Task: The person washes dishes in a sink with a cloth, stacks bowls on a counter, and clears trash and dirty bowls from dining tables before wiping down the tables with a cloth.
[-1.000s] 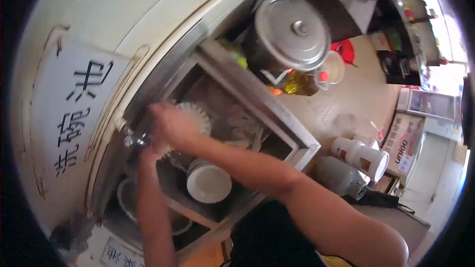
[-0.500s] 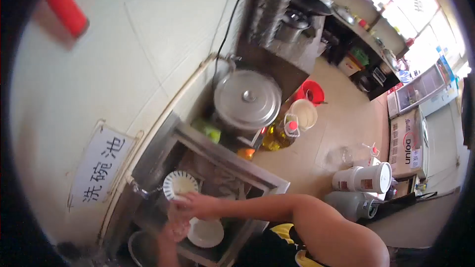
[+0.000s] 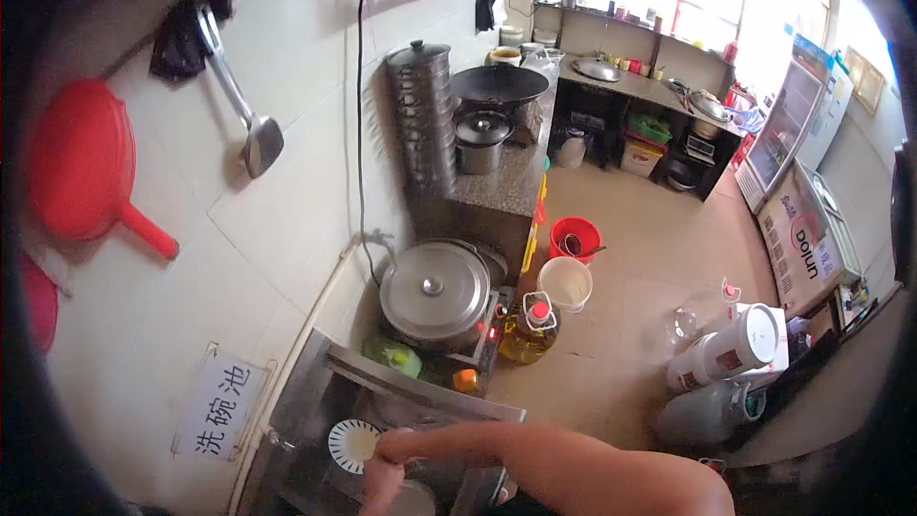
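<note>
Over the metal sink, my right hand reaches in from the right, its fingers curled closed. Just below it, my left hand comes up from the bottom edge, pressed against the right one and also closed. Whatever lies between them is hidden. A white bowl with a dark-striped rim sits right beside my right hand's fingers; I cannot tell whether they touch it. Partly covered by my arms, a plain white dish lies lower in the sink.
Past the sink stands a large lidded pot, with a green bag near it. An oil jug, a white bucket and a red bucket stand on the floor. A spatula and a red ladle hang on the wall.
My view has swung up and levelled, showing more of the wall and room. My hands stay together near the striped bowl, with the right hand now above the left.
</note>
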The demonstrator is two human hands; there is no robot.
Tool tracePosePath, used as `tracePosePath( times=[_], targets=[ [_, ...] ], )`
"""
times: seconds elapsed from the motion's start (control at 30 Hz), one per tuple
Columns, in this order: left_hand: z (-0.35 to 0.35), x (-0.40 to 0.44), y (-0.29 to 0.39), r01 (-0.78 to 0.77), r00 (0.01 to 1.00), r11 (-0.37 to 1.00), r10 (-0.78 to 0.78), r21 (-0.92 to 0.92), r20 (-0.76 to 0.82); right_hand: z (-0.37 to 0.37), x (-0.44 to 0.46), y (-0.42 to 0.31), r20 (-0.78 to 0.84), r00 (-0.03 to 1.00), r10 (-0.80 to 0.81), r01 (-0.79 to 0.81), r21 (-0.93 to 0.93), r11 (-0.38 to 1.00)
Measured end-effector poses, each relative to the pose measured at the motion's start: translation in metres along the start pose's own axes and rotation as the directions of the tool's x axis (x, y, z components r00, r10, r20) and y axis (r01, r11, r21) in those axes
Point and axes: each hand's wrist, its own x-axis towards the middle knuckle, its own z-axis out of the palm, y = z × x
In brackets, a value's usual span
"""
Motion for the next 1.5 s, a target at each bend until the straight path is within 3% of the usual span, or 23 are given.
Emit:
tracePosePath(
  times=[0.03, 0.1, 0.17, 0.2, 0.27, 0.3, 0.37, 0.4, 0.43, 0.5, 0.57, 0.63, 0.67, 0.73, 0.8, 0.83, 0.9, 0.97, 1.03, 1.17, 1.27, 1.4, 1.5],
  targets=[
    [0.008, 0.005, -0.002, -0.091, 0.982, 0.987, 0.111, 0.129, -0.156, -0.016, -0.011, 0.001, -0.017, 1.0, -0.002, 0.002, -0.006, 1.0],
    [-0.012, 0.003, 0.01, -0.071, 0.985, 0.992, 0.087, 0.107, -0.151, -0.042, -0.049, 0.001, 0.017, 0.994, 0.104, -0.103, 0.341, 0.935],
    [0.014, 0.048, -0.058, -0.627, 0.774, 0.734, 0.626, 0.26, 0.1, -0.043, -0.084, -0.004, -0.545, 0.838, -0.036, 0.103, 0.092, 0.99],
    [0.016, 0.049, -0.057, -0.629, 0.771, 0.731, 0.629, 0.266, 0.095, -0.052, -0.103, 0.0, -0.55, 0.834, -0.039, 0.103, 0.086, 0.991],
    [0.019, 0.05, -0.057, -0.564, 0.825, 0.817, 0.559, 0.117, 0.081, -0.077, -0.14, 0.004, -0.69, 0.419, -0.59, 0.327, -0.491, 0.807],
    [0.021, 0.049, -0.057, -0.526, 0.849, 0.85, 0.521, 0.042, 0.083, -0.082, -0.142, 0.0, -0.697, 0.415, -0.585, 0.318, -0.491, 0.811],
    [0.019, 0.047, -0.058, -0.432, 0.892, 0.896, 0.441, -0.101, 0.099, -0.097, -0.134, -0.013, -0.644, 0.249, -0.723, 0.624, -0.464, 0.628],
    [0.017, 0.048, -0.056, -0.38, 0.91, 0.909, 0.401, -0.173, 0.109, -0.115, -0.135, -0.018, -0.605, 0.244, -0.758, 0.681, -0.449, 0.578],
    [0.016, 0.05, -0.054, -0.327, 0.923, 0.914, 0.364, -0.242, 0.127, -0.118, -0.128, -0.018, -0.612, 0.243, -0.753, 0.67, -0.456, 0.587],
    [0.023, 0.048, -0.05, -0.202, 0.938, 0.905, 0.289, -0.375, 0.193, -0.114, -0.115, -0.018, -0.296, 0.566, -0.77, 0.627, -0.452, 0.635],
    [0.034, 0.038, -0.049, -0.049, 0.939, 0.867, 0.208, -0.495, 0.272, -0.111, -0.11, -0.023, -0.311, 0.656, -0.687, 0.576, -0.382, 0.723],
    [0.045, 0.026, -0.05, 0.116, 0.928, 0.794, 0.128, -0.597, 0.351, -0.11, -0.11, -0.029, -0.083, 0.882, -0.464, 0.385, -0.443, 0.81],
    [0.044, 0.017, -0.046, 0.198, 0.917, 0.746, 0.088, -0.636, 0.388, -0.106, -0.109, -0.031, -0.063, 0.91, -0.41, 0.342, -0.442, 0.829],
    [0.039, 0.001, -0.042, 0.287, 0.901, 0.691, 0.039, -0.663, 0.431, -0.097, -0.11, -0.035, -0.083, 0.942, -0.324, 0.275, -0.362, 0.891],
    [0.007, -0.031, 0.026, 0.008, 0.992, 0.985, 0.014, -0.175, 0.124, -0.076, -0.106, -0.035, -0.089, 0.986, -0.143, 0.124, -0.196, 0.973],
    [-0.007, -0.04, 0.051, -0.08, 0.996, 0.987, 0.084, 0.137, -0.023, -0.069, -0.107, -0.034, -0.079, 0.996, -0.048, 0.039, -0.116, 0.992],
    [-0.028, -0.05, 0.071, -0.07, 0.997, 0.966, 0.062, 0.251, 0.039, -0.062, -0.109, -0.036, -0.064, 0.997, 0.044, -0.047, -0.038, 0.998],
    [-0.037, -0.052, 0.078, -0.069, 0.995, 0.932, 0.037, 0.357, 0.096, -0.048, -0.113, -0.037, -0.067, 0.961, 0.27, -0.239, 0.299, 0.924],
    [-0.041, -0.051, 0.077, -0.141, 0.987, 0.846, 0.082, 0.514, 0.137, -0.038, -0.113, -0.035, -0.056, 0.962, 0.268, -0.233, 0.347, 0.908],
    [-0.036, -0.031, 0.047, -0.308, 0.951, 0.718, 0.211, 0.624, 0.227, -0.005, -0.095, -0.037, -0.052, 0.93, 0.363, -0.276, 0.554, 0.785],
    [-0.05, -0.032, 0.06, -0.386, 0.922, 0.655, 0.287, 0.65, 0.258, -0.011, -0.096, -0.035, -0.023, 0.955, 0.296, -0.238, 0.536, 0.81],
    [-0.041, -0.016, 0.043, -0.35, 0.923, 0.663, 0.365, 0.662, 0.123, -0.013, -0.092, -0.026, 0.014, 0.952, 0.306, -0.263, 0.549, 0.793],
    [-0.032, -0.021, 0.031, -0.286, 0.917, 0.803, 0.387, 0.523, -0.093, -0.035, -0.119, -0.029, -0.182, 0.932, 0.314, -0.097, 0.707, 0.701]
  ],
)
